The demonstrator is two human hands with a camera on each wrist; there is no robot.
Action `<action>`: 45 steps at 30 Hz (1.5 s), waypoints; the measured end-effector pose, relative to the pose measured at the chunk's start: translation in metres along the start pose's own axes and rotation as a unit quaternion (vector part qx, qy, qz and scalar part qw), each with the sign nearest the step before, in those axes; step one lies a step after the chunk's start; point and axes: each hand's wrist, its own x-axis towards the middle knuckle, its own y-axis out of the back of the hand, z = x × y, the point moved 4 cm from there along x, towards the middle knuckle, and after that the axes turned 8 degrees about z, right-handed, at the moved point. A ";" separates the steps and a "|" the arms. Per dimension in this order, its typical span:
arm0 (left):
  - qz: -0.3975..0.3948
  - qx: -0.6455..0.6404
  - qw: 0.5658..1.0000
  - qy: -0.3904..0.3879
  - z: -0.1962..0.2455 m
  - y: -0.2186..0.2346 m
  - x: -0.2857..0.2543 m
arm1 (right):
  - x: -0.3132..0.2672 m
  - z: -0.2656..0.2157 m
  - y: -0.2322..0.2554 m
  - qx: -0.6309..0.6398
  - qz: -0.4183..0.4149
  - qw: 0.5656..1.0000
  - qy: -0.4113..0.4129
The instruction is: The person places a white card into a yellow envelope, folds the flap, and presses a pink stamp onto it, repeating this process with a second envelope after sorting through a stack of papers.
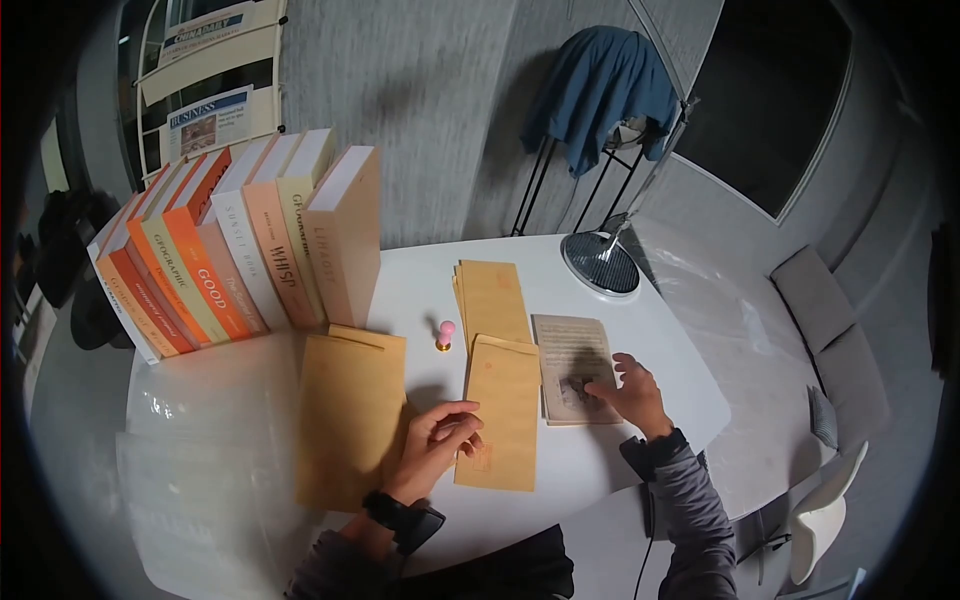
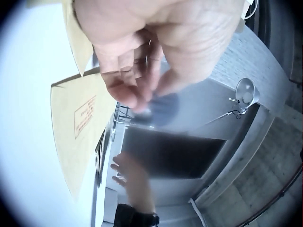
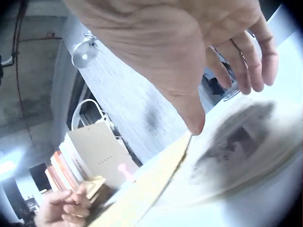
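Note:
My left hand (image 1: 438, 450) hovers with loosely curled fingers between two brown envelopes, holding nothing. On its right lies the small envelope (image 1: 505, 400), printed with a red box; on its left is a larger brown envelope (image 1: 345, 430) with a flap at the top. My right hand (image 1: 640, 395) is over the right edge of a stack of old printed sheets (image 1: 572, 350) with a dark picture near the bottom. In the right wrist view, the fingers of the right hand (image 3: 232, 61) spread above the printed page (image 3: 236, 146), nothing between them.
More brown envelopes (image 1: 497, 290) lie behind the small one. A pink-handled stamp (image 1: 446, 333) stands on the white table (image 1: 420, 285). Upright books (image 1: 345, 235) line the left back. A lamp base (image 1: 600, 265) sits at the back right, its pole rising rightward.

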 end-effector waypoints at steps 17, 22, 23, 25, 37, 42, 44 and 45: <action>-0.023 -0.001 1.000 -0.002 0.003 0.002 -0.001 | 0.027 0.065 -0.018 0.310 -0.106 0.928 -0.178; -0.012 -0.011 1.000 0.023 0.000 0.002 0.000 | 0.018 0.050 0.010 0.396 -0.061 0.895 -0.195; -0.009 -0.016 0.999 0.027 0.001 0.002 0.000 | 0.017 0.047 0.013 0.410 -0.058 0.889 -0.197; -0.007 -0.035 0.999 0.037 0.000 0.002 0.001 | 0.014 0.036 0.015 0.464 -0.065 0.860 -0.200; -0.004 0.027 0.999 0.021 -0.001 0.000 -0.001 | -0.039 -0.062 -0.012 0.562 -0.152 0.787 -0.206; 0.050 -0.006 0.998 0.041 -0.012 0.012 0.003 | -0.045 -0.069 -0.016 0.564 -0.178 0.774 -0.228; 0.054 -0.041 0.997 0.034 -0.011 0.010 0.003 | -0.043 -0.067 -0.014 0.598 -0.148 0.755 -0.226; 0.055 -0.058 0.996 0.031 -0.009 0.009 0.002 | -0.041 -0.064 -0.013 0.598 -0.129 0.762 -0.213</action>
